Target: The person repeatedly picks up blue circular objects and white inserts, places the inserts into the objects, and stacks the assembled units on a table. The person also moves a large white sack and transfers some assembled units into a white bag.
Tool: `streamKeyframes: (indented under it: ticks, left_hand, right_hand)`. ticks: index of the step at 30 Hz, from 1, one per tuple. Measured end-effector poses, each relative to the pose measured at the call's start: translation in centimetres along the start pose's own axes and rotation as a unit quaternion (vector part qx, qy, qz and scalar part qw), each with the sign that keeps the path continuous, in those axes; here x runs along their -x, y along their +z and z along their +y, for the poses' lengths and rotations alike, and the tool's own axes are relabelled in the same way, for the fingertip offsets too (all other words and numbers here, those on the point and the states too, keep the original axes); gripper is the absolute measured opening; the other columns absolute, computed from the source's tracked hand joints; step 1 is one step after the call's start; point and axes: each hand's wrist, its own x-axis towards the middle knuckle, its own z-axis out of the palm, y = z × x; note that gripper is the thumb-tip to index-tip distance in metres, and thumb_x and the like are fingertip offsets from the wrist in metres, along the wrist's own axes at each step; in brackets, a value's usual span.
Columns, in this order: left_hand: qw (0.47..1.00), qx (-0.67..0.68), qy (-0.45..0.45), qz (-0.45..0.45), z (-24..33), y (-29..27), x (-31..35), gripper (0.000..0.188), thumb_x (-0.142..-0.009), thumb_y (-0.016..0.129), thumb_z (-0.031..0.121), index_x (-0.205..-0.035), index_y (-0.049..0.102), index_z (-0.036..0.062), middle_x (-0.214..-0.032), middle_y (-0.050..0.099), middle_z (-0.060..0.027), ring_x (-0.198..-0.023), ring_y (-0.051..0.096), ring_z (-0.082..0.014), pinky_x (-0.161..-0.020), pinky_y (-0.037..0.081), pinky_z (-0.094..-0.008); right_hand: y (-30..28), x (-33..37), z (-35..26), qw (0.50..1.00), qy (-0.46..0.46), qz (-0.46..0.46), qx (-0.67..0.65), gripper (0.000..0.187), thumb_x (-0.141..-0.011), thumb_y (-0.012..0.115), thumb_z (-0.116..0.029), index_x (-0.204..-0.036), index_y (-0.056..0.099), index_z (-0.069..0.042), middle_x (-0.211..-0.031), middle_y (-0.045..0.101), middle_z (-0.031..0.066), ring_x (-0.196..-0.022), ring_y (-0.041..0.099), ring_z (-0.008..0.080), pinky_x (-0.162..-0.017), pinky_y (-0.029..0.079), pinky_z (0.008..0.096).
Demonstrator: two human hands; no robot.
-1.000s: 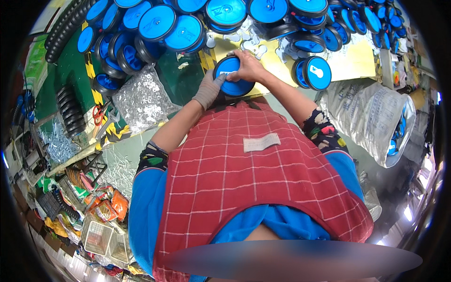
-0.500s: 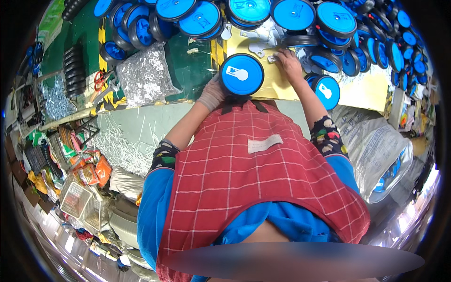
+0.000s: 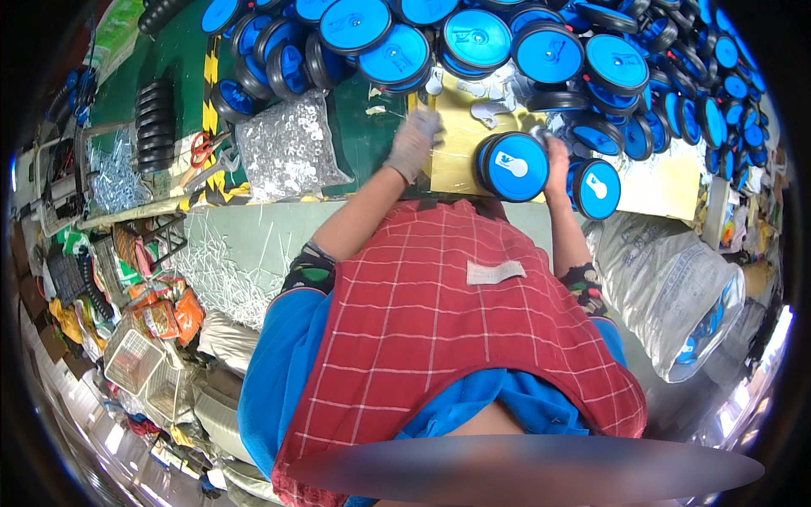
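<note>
A blue wheel with a black tyre [image 3: 517, 166] and a white keyhole-shaped sticker sits at the front of the yellow sheet, a second black rim showing behind it. My right hand [image 3: 557, 166] is closed against its right edge; some fingertips are hidden. To the left, my gloved left hand [image 3: 416, 142] is off the wheel, over the left edge of the yellow sheet [image 3: 456, 173], its fingers smeared by motion. Another stickered blue wheel [image 3: 597, 189] lies just right of my right hand. White stickers [image 3: 488, 111] lie beyond the wheel.
Many blue wheels [image 3: 477, 40] are heaped along the far side and right. On the green bench left lie a clear bag of small metal parts [image 3: 287, 144], red-handled scissors [image 3: 201, 148] and black tyres [image 3: 155, 127]. A large whitish sack [image 3: 655, 279] stands at right below the bench.
The stickered wheel has moved right and nearer me, from my left hand to my right. My left hand has let go of it. My right hand has left the stickers. The view has shifted slightly.
</note>
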Motion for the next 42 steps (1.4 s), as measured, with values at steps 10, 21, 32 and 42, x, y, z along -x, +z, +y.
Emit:
streamKeyframes:
  ticks: [10, 21, 32, 42]
  left_hand:
    - [0.992, 0.099, 0.04, -0.072, 5.5, -4.1, 1.9, 0.048, -0.095, 0.058, 0.025, -0.134, 0.047, -0.0015, -0.126, 0.056, -0.0167, -0.118, 0.055, -0.0296, -0.098, 0.049, -0.0496]
    - [0.968, -0.219, 0.093, -0.079, 1.6, -13.7, 2.3, 0.049, -0.095, 0.058, 0.04, -0.123, 0.054, -0.0001, -0.109, 0.061, -0.0124, -0.098, 0.058, -0.0182, -0.087, 0.048, -0.031]
    - [0.937, -0.329, 0.101, -0.053, 2.8, -12.1, 6.0, 0.049, -0.093, 0.064, 0.032, -0.124, 0.052, -0.0037, -0.113, 0.063, -0.0181, -0.102, 0.06, -0.0247, -0.091, 0.048, -0.0353]
    - [0.747, -0.592, 0.291, -0.088, 1.6, -11.4, 8.2, 0.045, -0.08, 0.07, 0.016, -0.123, 0.056, 0.0152, -0.116, 0.062, -0.0124, -0.107, 0.06, -0.0362, -0.099, 0.046, -0.0414]
  right_hand:
    - [-9.2, -2.4, -14.0, 0.961, 0.058, 0.173, -0.21, 0.038, -0.09, 0.068, -0.007, -0.125, 0.056, -0.002, -0.108, 0.066, 0.0103, -0.092, 0.065, 0.0155, -0.081, 0.052, 0.0281]
    - [1.0, -0.3, -29.1, 0.945, -0.293, -0.077, -0.125, 0.033, -0.079, 0.072, -0.006, -0.112, 0.066, -0.01, -0.107, 0.064, 0.0077, -0.1, 0.059, 0.0284, -0.084, 0.05, 0.0371]
    - [2.0, -5.3, -29.7, 0.955, 0.006, -0.276, -0.108, 0.085, -0.059, 0.089, -0.034, -0.134, 0.052, -0.014, -0.125, 0.053, 0.0212, -0.113, 0.054, 0.0445, -0.095, 0.047, 0.0472]
    - [8.2, -11.0, -18.1, 0.988, -0.041, -0.148, -0.032, 0.047, -0.082, 0.07, -0.045, -0.09, 0.062, 0.001, -0.089, 0.067, 0.0252, -0.081, 0.065, 0.0425, -0.073, 0.052, 0.0482]
